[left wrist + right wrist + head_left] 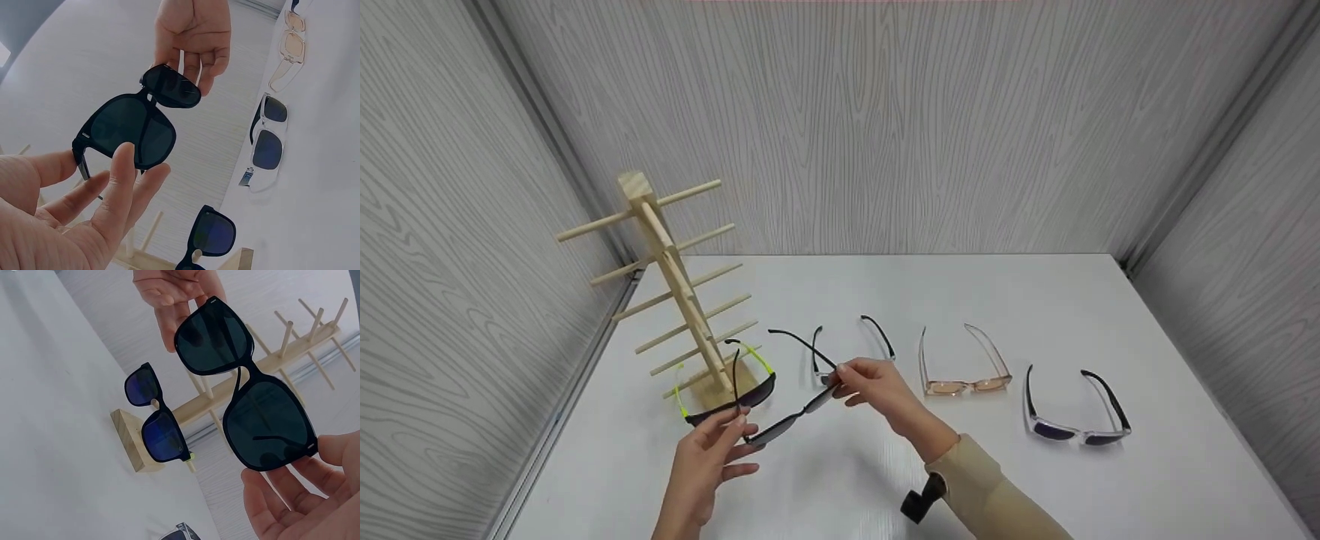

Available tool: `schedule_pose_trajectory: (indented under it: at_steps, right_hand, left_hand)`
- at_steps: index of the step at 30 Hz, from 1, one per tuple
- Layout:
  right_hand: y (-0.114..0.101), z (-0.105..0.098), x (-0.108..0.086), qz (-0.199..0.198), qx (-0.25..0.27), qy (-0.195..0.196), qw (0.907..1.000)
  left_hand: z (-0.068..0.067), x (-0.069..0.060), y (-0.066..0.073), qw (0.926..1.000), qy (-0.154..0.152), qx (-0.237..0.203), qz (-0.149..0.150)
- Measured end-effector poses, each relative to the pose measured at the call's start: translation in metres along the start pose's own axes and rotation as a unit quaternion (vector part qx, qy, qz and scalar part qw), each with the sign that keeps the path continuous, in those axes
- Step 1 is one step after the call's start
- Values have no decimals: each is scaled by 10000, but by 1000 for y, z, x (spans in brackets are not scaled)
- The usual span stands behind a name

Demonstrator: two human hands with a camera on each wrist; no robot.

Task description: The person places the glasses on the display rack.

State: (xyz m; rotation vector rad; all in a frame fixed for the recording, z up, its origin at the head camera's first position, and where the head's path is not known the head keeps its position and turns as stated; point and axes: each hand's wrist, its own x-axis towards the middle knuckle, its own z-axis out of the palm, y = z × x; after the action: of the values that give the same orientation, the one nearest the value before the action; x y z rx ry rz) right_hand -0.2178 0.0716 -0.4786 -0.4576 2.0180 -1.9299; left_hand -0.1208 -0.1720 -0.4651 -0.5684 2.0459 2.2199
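A pair of black sunglasses (775,430) with dark lenses is held up between my two hands, its temples unfolded and pointing away from me. At one hinge corner my left hand (706,454) pinches the frame between thumb and fingers, some fingers spread behind the lens in the left wrist view. My right hand (885,394) grips the opposite hinge corner by thumb and fingertips. Just beyond the left hand, black sunglasses with yellow-green temples (759,393) sit low on the wooden display stand (684,292). Both wrist views show the held lenses (132,126) from the front.
The stand's pegs stick out on both sides, at the left of the white table (840,292). Clear-framed glasses with black temples (879,330) lie partly behind my right hand. Peach-tinted glasses (967,386) and clear-framed dark-lensed sunglasses (1076,433) lie farther right. Panel walls surround the table.
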Motion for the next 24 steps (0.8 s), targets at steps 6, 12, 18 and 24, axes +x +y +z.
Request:
schedule_pose_trajectory:
  at_steps: [6,12,18,24]
  right_hand:
    - [-15,12,4,47,-74,10,10000]
    - [-36,23,2,30,-128,-64,9999]
    - [-22,27,18,258,-187,-34,9995]
    - [-15,31,32,353,-143,-26,9993]
  left_hand:
    - [-7,1,2,9998,200,-78,6]
    - [-15,1,3,9996,281,-57,53]
    - [-20,2,4,9993,359,-4,80]
    - [-26,4,5,9986,491,38,181]
